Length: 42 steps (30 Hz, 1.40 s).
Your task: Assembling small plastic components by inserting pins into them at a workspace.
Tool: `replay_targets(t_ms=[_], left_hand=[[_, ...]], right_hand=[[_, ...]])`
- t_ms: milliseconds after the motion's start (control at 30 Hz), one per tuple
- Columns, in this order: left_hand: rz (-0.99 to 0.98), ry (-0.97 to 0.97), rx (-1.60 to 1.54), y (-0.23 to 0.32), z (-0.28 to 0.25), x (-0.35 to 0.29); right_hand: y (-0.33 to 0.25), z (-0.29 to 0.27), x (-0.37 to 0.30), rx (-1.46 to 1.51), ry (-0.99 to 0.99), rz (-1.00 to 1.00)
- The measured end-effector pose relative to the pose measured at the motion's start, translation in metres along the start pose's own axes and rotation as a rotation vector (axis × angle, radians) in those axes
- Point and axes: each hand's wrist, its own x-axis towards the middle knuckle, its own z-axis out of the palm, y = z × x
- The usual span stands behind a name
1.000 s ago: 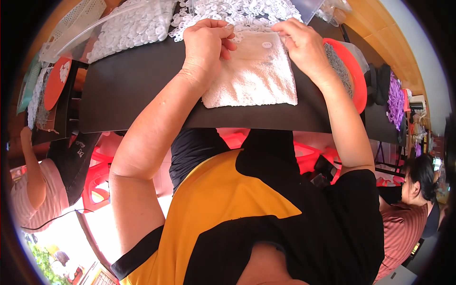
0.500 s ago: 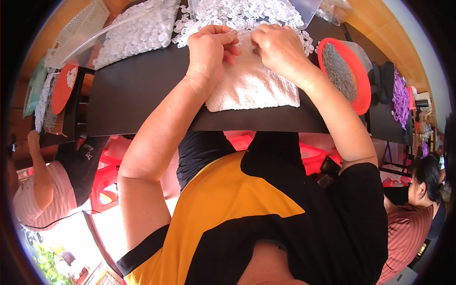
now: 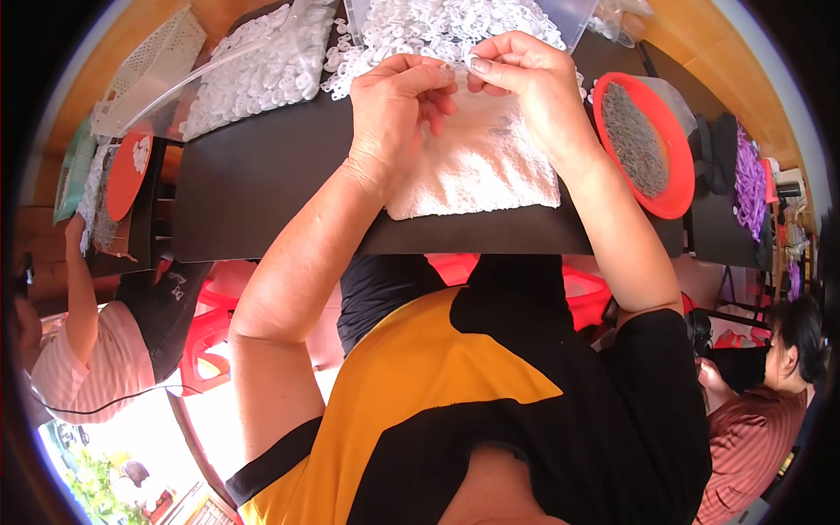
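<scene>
My left hand (image 3: 394,109) and my right hand (image 3: 538,87) are raised over a white towel (image 3: 477,179), their fingertips almost meeting. Thumb and forefinger are pinched together on each hand. Whatever lies between the fingertips is too small to make out against the white behind. Just beyond my fingers, small white plastic loop-shaped pieces (image 3: 420,31) spill from a clear bin onto the dark table (image 3: 262,188). To the right of my right wrist stands a red oval basin (image 3: 678,188) holding many small grey pieces (image 3: 634,140).
A clear bag of white pieces (image 3: 262,70) lies at the far left, near a white perforated basket (image 3: 157,52). Purple strips (image 3: 748,184) lie far right. People sit on both sides: one in a striped shirt (image 3: 92,359), another in a reddish top (image 3: 757,437).
My right hand has turned, bringing its thumb and forefinger into sight close to the left fingertips. The left hand stays pinched in nearly the same place. The whole view has shifted slightly.
</scene>
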Motion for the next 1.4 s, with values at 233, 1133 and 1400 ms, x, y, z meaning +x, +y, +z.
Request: replay_targets(t_ms=[233,1133,1400], left_hand=[[-0.006,-0.003,-0.065,-0.003,0.002,0.001],[0.226,-0.142,0.164,-0.007,0.011,-0.006],[0.314,-0.164,0.412,-0.004,0.013,-0.010]], right_hand=[[0.003,-0.001,0.000,0.020,-0.004,-0.033],[0.003,-0.022,0.004,0.141,-0.122,0.063],[-0.007,-0.024,-0.001,0.145,-0.195,0.092]])
